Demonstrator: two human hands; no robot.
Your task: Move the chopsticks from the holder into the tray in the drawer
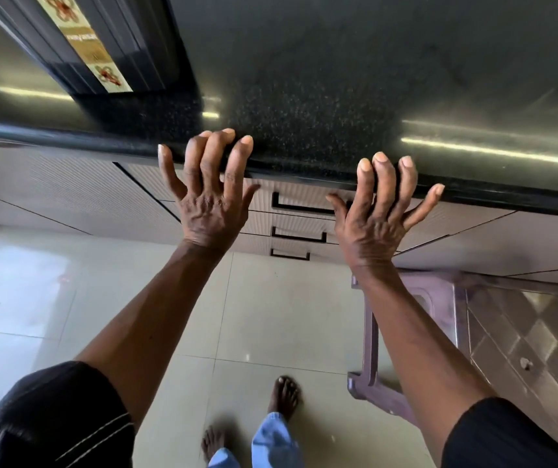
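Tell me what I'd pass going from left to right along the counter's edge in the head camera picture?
Pale cabinet door → left hand, resting on the counter edge → top drawer handle → right hand, on the edge too → purple stool, lower down on the floor.

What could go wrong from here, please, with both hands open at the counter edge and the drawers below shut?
1. The drawers are all shut and nothing shows which holds the tray, so the wrong one may get pulled.
2. The stool stands close beside the bare feet, so a sideways step might trip.
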